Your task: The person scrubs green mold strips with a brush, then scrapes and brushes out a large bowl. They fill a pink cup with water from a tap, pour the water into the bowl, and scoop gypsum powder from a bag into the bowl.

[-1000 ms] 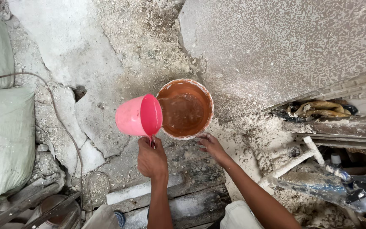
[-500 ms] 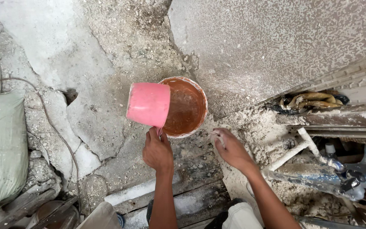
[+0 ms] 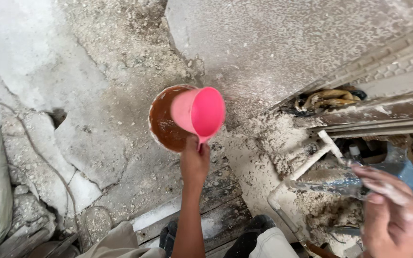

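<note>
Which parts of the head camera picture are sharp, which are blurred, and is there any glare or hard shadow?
Head view: soft, even daylight, no glare or hard shadows; the pink plastic scoop and left hand are sharp; the right hand, near the lens at the lower right, is motion-blurred; the round bucket of brown liquid is clear.

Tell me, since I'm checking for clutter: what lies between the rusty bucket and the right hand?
In the head view, between the rusty bucket and the right hand lie heaped pale sawdust and a white pipe; the left hand holds a pink scoop over the bucket.
</note>
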A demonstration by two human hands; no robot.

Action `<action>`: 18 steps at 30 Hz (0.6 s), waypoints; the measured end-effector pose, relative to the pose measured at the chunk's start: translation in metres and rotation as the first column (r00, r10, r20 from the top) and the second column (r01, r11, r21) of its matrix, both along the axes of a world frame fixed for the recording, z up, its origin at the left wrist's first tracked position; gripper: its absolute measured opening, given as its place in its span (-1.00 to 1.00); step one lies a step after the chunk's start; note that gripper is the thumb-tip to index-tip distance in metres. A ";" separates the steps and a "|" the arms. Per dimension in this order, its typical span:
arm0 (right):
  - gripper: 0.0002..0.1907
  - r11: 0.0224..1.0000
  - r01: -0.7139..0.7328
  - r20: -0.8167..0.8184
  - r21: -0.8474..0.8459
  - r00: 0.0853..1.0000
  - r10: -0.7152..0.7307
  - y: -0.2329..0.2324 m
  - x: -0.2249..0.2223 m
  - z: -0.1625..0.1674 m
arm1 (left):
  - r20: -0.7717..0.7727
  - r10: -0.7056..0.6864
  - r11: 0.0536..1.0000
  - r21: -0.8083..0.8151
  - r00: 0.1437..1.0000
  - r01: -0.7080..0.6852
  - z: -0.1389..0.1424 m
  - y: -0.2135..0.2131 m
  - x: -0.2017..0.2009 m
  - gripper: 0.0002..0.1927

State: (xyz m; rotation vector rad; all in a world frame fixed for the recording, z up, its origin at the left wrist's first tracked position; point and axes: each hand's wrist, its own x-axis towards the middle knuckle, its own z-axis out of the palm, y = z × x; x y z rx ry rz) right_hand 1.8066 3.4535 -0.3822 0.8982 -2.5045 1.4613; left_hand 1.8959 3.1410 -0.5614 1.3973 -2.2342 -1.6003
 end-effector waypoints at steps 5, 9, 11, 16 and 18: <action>-0.73 0.902 0.202 -0.113 0.382 0.979 -0.172 0.018 -0.007 0.021 | -0.091 -0.345 0.927 0.121 0.934 0.355 0.025 0.047 -0.024 -0.82; -0.68 0.852 0.192 -0.047 0.486 0.980 -0.194 0.028 -0.003 0.014 | -0.109 -0.503 0.829 0.220 0.857 0.514 0.042 0.086 -0.035 -0.81; -0.66 0.841 0.216 -0.146 0.496 0.975 -0.164 0.030 -0.005 0.004 | -0.198 -0.524 0.816 0.162 0.828 0.555 0.048 0.102 -0.037 -0.78; -0.73 0.864 0.386 -0.236 0.323 0.917 -0.321 0.014 -0.026 -0.026 | -0.231 -0.581 0.768 0.161 0.781 0.619 0.054 0.133 -0.041 -0.74; -0.76 0.860 0.438 -0.221 0.260 0.894 -0.389 0.006 -0.032 -0.033 | -0.214 -0.595 0.760 0.163 0.775 0.629 0.057 0.141 -0.042 -0.72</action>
